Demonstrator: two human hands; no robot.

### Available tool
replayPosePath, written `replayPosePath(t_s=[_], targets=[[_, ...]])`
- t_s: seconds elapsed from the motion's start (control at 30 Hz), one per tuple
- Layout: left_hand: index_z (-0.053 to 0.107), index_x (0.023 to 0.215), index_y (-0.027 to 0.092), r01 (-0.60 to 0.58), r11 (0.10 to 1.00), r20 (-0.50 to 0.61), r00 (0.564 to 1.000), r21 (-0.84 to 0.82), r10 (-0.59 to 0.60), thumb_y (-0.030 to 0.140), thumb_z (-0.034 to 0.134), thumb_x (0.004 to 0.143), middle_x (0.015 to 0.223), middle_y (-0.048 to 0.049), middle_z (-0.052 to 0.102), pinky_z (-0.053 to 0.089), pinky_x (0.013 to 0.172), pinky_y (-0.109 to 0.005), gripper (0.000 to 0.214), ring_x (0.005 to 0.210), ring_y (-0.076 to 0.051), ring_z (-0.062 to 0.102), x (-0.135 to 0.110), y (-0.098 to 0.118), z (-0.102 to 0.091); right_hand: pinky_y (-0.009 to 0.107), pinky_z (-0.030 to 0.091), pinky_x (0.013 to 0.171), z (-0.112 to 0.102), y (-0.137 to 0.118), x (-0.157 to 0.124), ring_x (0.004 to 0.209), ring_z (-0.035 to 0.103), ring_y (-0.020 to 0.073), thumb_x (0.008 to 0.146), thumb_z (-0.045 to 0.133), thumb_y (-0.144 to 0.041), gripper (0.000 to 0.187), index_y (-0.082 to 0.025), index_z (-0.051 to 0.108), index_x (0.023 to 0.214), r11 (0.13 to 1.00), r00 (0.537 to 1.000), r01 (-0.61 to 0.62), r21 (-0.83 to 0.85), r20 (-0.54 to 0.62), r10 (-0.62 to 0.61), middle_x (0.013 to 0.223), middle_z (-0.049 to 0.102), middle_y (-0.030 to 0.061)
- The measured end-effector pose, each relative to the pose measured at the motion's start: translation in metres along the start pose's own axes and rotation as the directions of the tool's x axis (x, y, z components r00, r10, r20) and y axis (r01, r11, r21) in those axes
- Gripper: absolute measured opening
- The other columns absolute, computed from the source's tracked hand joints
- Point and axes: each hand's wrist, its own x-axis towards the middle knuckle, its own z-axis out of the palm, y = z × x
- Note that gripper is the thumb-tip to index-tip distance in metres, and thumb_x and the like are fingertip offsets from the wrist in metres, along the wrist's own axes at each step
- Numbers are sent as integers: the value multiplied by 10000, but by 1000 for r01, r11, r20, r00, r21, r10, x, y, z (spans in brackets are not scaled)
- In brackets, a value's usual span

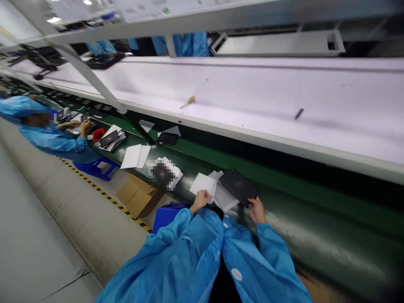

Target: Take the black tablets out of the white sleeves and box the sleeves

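Note:
My left hand [201,200] is closed at the near edge of a white sheet [203,184], fingers bent over its corner. My right hand [256,209] grips the near corner of a flat black tablet-like case [238,185], which has a faint mark in its middle. Under and between these two lie greyish-white sheets or sleeves [224,198], partly covered by the black case. Everything rests close to my body at the near edge of the green work surface [293,210].
A pile of white pieces with a dark item [164,172] lies to the left, then white sheets [135,156]. A co-worker in blue [59,134] sits further left. A long white shelf [252,97] runs above the far side. A cardboard box [139,195] stands on the floor.

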Motion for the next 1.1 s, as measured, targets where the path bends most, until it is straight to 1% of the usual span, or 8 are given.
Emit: replayPosePath(t_s=[0.07, 0.13, 0.27, 0.47, 0.6, 0.7, 0.87, 1.1], targets=[[559, 657, 189, 8, 999, 31, 999, -41, -7, 392, 689, 932, 617, 15, 601, 435, 665, -250, 365, 659, -143, 550, 19, 4, 14, 397, 607, 922, 4, -5, -4, 1030, 741, 267, 505, 761, -298, 475, -268, 732, 979, 999, 999, 39, 5, 35, -39, 1012, 817, 9], [545, 658, 193, 7, 997, 78, 997, -76, -1, 453, 603, 986, 601, 19, 577, 435, 655, -246, 423, 635, -135, 534, 34, 6, 28, 376, 596, 889, 2, -9, -4, 977, 731, 253, 500, 757, -290, 465, -256, 730, 963, 999, 998, 51, 13, 32, -51, 965, 812, 1], [567, 695, 187, -19, 994, 145, 989, -111, 35, 472, 544, 1011, 634, 4, 601, 456, 676, -246, 426, 646, -132, 558, 52, 6, 43, 355, 561, 840, -16, -7, -7, 915, 695, 239, 521, 777, -302, 467, -254, 712, 981, 997, 996, 81, -2, 37, -81, 918, 790, -4], [600, 708, 181, -48, 991, 224, 972, -121, 75, 407, 590, 971, 644, -9, 626, 480, 681, -256, 347, 642, -142, 586, 64, 6, 50, 375, 528, 910, -34, 6, -12, 975, 665, 251, 543, 774, -312, 424, -260, 687, 954, 993, 993, 116, -13, -21, -116, 952, 775, 3], [596, 677, 184, -70, 991, 227, 969, -113, 94, 353, 593, 954, 659, -15, 644, 495, 749, -283, 325, 692, -158, 609, 69, 7, 56, 385, 538, 900, -35, 12, -9, 1010, 663, 269, 560, 766, -331, 460, -258, 683, 1007, 995, 994, 84, -49, -59, -87, 946, 756, 15], [590, 669, 189, -88, 990, 225, 968, -107, 110, 335, 598, 947, 673, -12, 648, 492, 785, -296, 315, 712, -163, 604, 73, 9, 59, 372, 539, 895, -36, 12, -5, 995, 662, 255, 561, 765, -351, 491, -259, 686, 1037, 994, 994, 78, -72, -76, -83, 958, 753, 6], [605, 708, 195, -101, 989, 232, 965, -106, 124, 332, 582, 963, 687, -9, 651, 503, 804, -294, 290, 725, -169, 595, 77, 8, 62, 333, 517, 818, -40, 5, 0, 917, 643, 233, 528, 768, -346, 500, -251, 692, 1013, 994, 993, 69, -90, -89, -77, 922, 759, -7], [623, 723, 191, -117, 989, 223, 965, -90, 134, 365, 598, 947, 676, -5, 640, 486, 765, -282, 284, 721, -168, 573, 79, 1, 69, 341, 512, 843, -42, 6, 4, 897, 638, 225, 554, 766, -355, 470, -249, 690, 1005, 989, 992, 94, -112, -77, -103, 893, 753, -12]])
